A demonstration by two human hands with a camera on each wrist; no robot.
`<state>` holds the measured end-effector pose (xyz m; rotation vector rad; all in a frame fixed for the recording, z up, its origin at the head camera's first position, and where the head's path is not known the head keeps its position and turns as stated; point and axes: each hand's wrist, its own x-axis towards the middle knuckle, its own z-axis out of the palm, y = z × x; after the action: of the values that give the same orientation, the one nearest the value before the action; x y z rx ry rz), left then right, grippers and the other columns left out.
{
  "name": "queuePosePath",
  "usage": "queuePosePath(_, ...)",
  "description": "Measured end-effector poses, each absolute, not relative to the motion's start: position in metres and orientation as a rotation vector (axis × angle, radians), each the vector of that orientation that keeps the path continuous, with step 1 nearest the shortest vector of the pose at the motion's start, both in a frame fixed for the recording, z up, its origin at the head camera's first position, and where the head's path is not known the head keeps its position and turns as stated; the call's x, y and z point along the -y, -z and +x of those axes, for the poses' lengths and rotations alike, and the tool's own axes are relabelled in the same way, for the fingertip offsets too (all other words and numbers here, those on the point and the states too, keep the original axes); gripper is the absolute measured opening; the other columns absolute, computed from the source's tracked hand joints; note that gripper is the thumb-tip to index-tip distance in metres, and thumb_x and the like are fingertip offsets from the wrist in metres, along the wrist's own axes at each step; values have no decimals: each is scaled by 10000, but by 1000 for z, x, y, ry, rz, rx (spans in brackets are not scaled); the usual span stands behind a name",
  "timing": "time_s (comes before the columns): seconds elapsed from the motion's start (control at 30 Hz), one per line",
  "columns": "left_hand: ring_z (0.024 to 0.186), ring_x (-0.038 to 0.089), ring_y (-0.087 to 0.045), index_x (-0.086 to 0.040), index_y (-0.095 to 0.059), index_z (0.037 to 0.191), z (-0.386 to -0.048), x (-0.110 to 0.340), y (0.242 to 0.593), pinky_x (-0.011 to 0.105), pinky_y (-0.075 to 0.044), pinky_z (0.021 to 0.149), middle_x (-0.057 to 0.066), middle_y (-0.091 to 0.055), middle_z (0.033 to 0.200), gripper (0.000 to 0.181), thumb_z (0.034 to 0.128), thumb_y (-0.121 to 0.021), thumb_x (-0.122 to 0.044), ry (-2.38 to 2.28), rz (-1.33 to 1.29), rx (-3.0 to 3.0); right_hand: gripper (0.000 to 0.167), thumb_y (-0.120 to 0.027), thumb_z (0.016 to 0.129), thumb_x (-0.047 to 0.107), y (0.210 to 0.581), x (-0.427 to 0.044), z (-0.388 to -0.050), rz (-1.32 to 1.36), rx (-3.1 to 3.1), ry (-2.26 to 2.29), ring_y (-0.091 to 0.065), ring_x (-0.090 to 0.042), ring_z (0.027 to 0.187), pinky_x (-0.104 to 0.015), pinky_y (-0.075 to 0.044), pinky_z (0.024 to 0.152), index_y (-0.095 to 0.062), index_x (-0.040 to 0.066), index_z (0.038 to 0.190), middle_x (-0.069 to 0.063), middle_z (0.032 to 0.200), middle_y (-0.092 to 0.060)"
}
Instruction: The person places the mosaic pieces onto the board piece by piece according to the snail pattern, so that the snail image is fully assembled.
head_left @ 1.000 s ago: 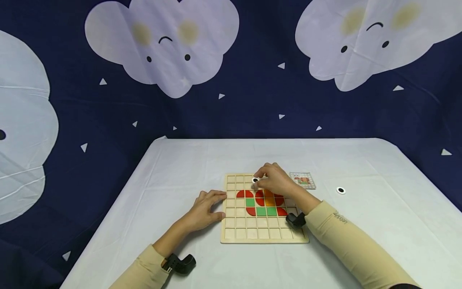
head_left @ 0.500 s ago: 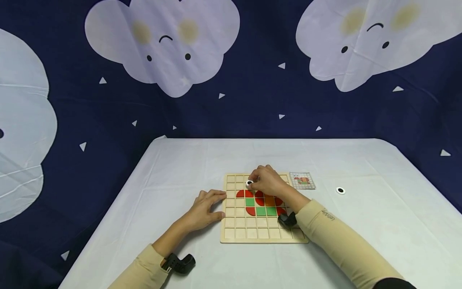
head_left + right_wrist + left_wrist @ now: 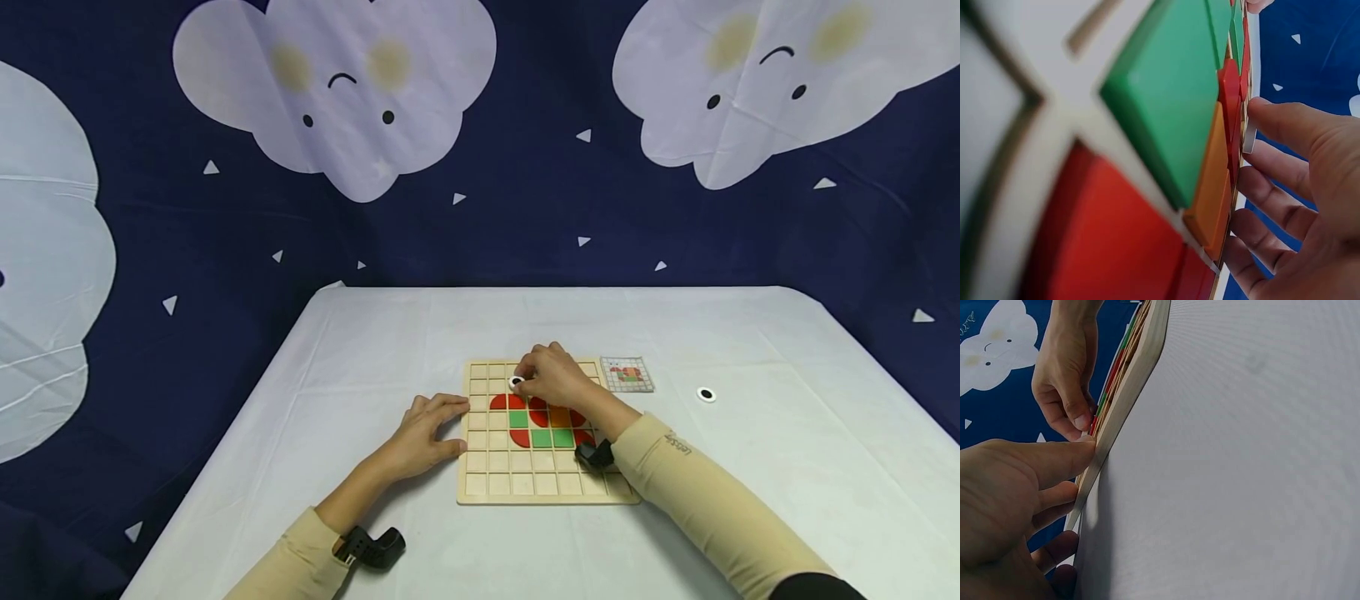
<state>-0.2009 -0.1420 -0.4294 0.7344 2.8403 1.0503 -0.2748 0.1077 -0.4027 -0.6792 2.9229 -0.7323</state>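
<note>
My right hand (image 3: 555, 379) pinches a white round eye piece with a black dot (image 3: 516, 382) between thumb and fingertips, over an upper cell of the wooden grid board (image 3: 525, 485). Edge-on, the white piece (image 3: 1250, 136) shows in the right wrist view; whether it touches the cell floor I cannot tell. My left hand (image 3: 420, 437) rests its thumb and fingertips against the board's left edge, fingers loosely extended. Red quarter-round pieces (image 3: 520, 438), green squares (image 3: 562, 438) and an orange piece (image 3: 559, 417) sit in the cells, some partly hidden by my right arm.
A second white eye piece (image 3: 706, 394) lies on the white tablecloth to the right. Beside the board's upper right corner is a small pattern card (image 3: 627, 375) with a printed grid. A dark blue cloud-print curtain (image 3: 525, 233) hangs behind the table.
My right hand has moved slightly left and down with the eye piece, from above the upper middle cells to a cell just above the red pieces. The left hand stays in place.
</note>
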Motion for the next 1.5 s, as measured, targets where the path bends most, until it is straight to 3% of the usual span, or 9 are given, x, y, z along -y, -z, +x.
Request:
queuePosePath(0.37, 1010, 144, -382, -83, -563, 1303, -201, 143, 430, 348, -282, 868, 0, -519, 1365, 545, 796, -727, -198, -1061, 743, -2843, 188, -721, 819, 296, 403, -107, -275, -699, -2932, 733, -446, -201, 903, -366, -375, 807, -722, 167, 956, -5, 958, -624)
queuePosePath(0.67, 1032, 150, -379, -83, -553, 1314, -201, 144, 430, 349, -278, 877, -3, -507, 1380, 553, 802, -718, -209, -1045, 735, -2835, 288, -692, 841, 305, 389, -122, -274, -607, -2929, 844, -447, -209, 918, -356, -399, 767, -709, 114, 1055, -36, 1020, -624)
queuePosePath(1.07, 1040, 156, -375, -80, -547, 1319, -201, 144, 429, 358, -268, 881, -1, -506, 1376, 560, 800, -714, -206, -1045, 745, -2828, 321, -691, 827, 268, 374, -218, -256, -464, -3110, 813, -488, -291, 957, -383, -382, 776, -693, 64, 1074, -109, 1005, -627)
queuePosePath(1.37, 1040, 155, -376, -84, -548, 1319, -200, 143, 429, 353, -272, 877, 0, -506, 1377, 558, 801, -716, -208, -1041, 738, -2831, 397, -672, 853, 336, 385, -287, -233, -264, -3153, 787, -513, -335, 985, -442, -400, 775, -660, 42, 1119, -188, 1068, -624)
queuePosePath(1.5, 1035, 150, -376, -90, -549, 1320, -201, 144, 430, 347, -273, 873, -6, -508, 1375, 561, 798, -717, -211, -1029, 737, -2839, 421, -673, 849, 358, 393, -311, -225, -190, -3177, 768, -505, -337, 964, -399, -381, 734, -657, 26, 1108, -214, 1064, -618)
